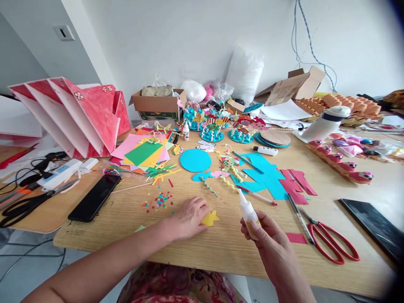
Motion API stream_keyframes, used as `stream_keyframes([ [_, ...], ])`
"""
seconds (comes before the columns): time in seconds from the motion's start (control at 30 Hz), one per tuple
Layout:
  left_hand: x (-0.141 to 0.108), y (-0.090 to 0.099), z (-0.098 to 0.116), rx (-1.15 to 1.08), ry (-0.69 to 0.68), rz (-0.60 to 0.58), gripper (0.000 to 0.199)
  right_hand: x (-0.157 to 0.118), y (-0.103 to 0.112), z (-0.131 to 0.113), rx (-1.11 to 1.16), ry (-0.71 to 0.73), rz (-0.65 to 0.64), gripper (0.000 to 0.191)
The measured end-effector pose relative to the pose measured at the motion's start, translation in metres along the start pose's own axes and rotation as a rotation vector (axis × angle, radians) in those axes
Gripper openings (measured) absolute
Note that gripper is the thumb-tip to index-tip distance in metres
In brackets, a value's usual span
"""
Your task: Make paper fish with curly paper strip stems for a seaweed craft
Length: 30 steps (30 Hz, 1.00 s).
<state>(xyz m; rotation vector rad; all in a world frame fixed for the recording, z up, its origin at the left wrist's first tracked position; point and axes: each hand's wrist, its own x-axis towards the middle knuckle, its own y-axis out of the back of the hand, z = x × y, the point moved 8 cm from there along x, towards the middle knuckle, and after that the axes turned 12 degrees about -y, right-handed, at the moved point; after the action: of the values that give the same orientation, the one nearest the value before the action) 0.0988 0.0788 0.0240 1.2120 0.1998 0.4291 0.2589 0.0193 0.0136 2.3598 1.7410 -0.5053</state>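
Note:
My right hand [268, 240] is wrapped round a small white glue bottle [249, 214] with a yellow label. The bottle's nozzle points up and away from me, above the table. Just left of it, my left hand [191, 216] rests low over the wood, its fingers bent and closed on the edge of a yellow paper fish cutout [212, 218]. Part of the cutout is hidden under those fingers. Beyond the left hand lie a wavy green paper strip [210, 188] and a blue paper fish [202, 176]. Coloured paper dots [160, 200] are scattered to its left.
Red-handled scissors [331, 240], a pen [299, 219] and a dark tablet [372, 229] lie at right. A black phone [94, 198] lies at left. A blue paper disc [195, 160], paper sheets [143, 152] and finished fish decorations [211, 134] sit farther back.

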Motion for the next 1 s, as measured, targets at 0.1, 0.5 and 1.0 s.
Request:
stream_keyframes([
  [0.1,0.001,-0.004,0.002,0.005,0.009,-0.013,0.047,0.0,0.001,0.005,-0.04,0.003,-0.013,0.033],
  [0.5,-0.028,-0.016,0.039,0.043,-0.038,0.013,0.083,0.006,-0.011,0.008,-0.126,-0.005,-0.066,0.03],
  [1.0,-0.056,-0.02,0.068,0.069,-0.305,0.247,0.019,0.004,-0.007,0.012,-0.1,-0.017,-0.037,0.036],
])
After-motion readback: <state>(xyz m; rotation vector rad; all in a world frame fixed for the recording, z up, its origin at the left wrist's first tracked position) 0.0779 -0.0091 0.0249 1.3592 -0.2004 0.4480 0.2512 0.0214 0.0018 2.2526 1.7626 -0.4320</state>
